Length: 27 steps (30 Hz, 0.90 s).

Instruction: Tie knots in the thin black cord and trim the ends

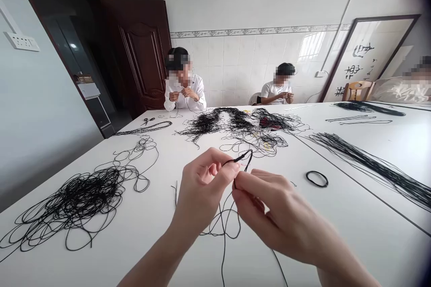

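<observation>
A thin black cord [249,157] arches up between my two hands, with a thicker wrapped or knotted stretch near my left fingertips. My left hand [208,184] pinches it between thumb and index finger. Close beside it, my right hand [269,206] is closed on the same cord, thumb against bent index finger. Loose ends of the cord hang below the hands and loop on the white table [151,242]. Exactly how the strands cross between the fingertips is hidden.
A tangled black cord heap [87,193] lies left, more cord piles [235,121] ahead. To the right are a black cord ring [317,179] and a long cord bundle [377,161]. Scissors [148,120] lie far left. Several people sit around the table, two handling thin cord.
</observation>
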### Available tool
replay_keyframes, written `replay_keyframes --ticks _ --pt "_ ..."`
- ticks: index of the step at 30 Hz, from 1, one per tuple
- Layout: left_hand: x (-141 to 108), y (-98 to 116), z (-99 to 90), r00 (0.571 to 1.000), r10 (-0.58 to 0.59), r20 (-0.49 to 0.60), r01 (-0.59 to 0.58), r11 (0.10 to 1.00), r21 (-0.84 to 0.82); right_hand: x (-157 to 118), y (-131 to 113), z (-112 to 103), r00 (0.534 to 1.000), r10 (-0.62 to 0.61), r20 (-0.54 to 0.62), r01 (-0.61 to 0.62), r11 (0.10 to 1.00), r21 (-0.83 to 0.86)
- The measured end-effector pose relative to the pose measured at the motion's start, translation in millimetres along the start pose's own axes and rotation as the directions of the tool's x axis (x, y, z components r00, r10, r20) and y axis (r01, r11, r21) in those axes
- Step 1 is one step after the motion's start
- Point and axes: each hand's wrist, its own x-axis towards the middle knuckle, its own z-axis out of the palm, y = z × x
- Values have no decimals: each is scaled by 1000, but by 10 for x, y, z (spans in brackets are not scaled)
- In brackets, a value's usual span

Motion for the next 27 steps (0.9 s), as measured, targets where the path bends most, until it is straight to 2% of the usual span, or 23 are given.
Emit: replay_keyframes --ticks 2,4,6,8,12,14,16,17,19,22,25,27 --pt "-4 7 -8 999 45 -8 -43 993 110 -21 -7 -76 994 -22 -109 21 1000 -7" --pt "-22 -1 -14 994 105 -7 -101 974 204 -27 -1 -135 959 -59 -278 48 998 -46" --pt "-49 -22 -12 981 193 6 -187 942 280 -17 28 -169 919 -97 -382 52 990 -128" --pt "-75 -49 -4 952 305 23 -293 888 354 5 76 -183 918 -105 -382 46 986 -159" --pt "-99 -95 10 858 512 44 -459 722 518 39 165 -187 953 -46 -300 42 999 -20" --pt "-96 -108 14 809 584 71 -512 640 573 45 181 -187 958 -24 -284 33 999 26" --pt "-91 -112 15 783 614 97 -543 600 588 45 179 -184 958 -10 -287 25 999 48" --pt "-89 -110 13 792 602 102 -541 616 572 45 176 -181 958 -5 -288 24 998 61" --pt "-85 -95 3 851 516 102 -495 720 487 45 166 -173 954 -4 -301 32 996 86" --pt "-68 -58 -23 951 263 161 -300 910 287 50 159 -159 946 -8 -325 45 993 108" --pt "-41 -25 -40 978 70 198 -106 978 178 57 162 -145 946 -5 -323 47 991 122" --pt "-27 -15 -38 983 24 182 -51 988 148 59 168 -138 948 -7 -318 50 990 128"
